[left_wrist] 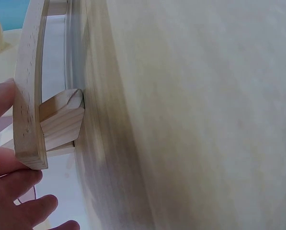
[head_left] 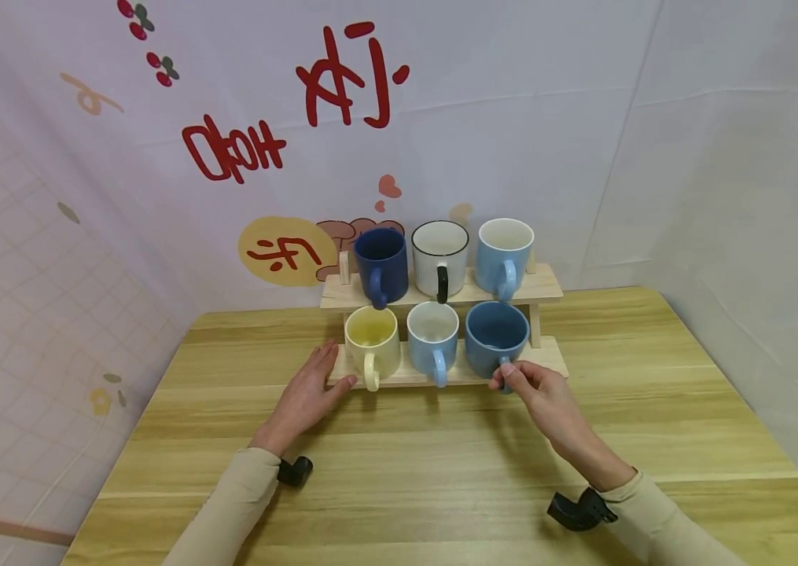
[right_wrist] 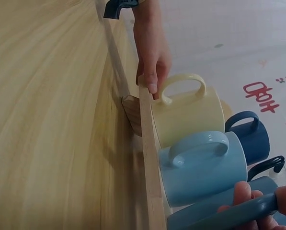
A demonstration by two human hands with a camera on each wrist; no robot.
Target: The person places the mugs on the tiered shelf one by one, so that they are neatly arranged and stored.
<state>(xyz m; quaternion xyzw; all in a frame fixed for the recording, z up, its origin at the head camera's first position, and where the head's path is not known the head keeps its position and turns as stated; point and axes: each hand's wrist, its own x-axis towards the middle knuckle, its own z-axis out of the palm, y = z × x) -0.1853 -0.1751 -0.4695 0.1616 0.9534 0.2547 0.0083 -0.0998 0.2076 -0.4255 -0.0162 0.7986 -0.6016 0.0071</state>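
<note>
A two-tier wooden mug rack (head_left: 549,283) stands against the back curtain, holding several mugs. At the lower right, my right hand (head_left: 550,405) pinches the handle of a grey-blue mug (head_left: 482,354) between thumb and fingers; the mug sits upright on the lower shelf. My left hand (head_left: 305,399) grips the left end of that shelf, its thumb on one side and fingers around the corner (left_wrist: 30,153). Beside it on the lower shelf are a pale yellow mug (head_left: 386,363) and a light blue mug (head_left: 423,354), their handles facing me.
On the upper shelf stand a navy mug (head_left: 391,275), a white mug (head_left: 427,271) with black rim and handle, and another light blue mug (head_left: 489,267). The wood-grain table (head_left: 399,487) reaches toward me. A printed white curtain (head_left: 526,141) hangs behind.
</note>
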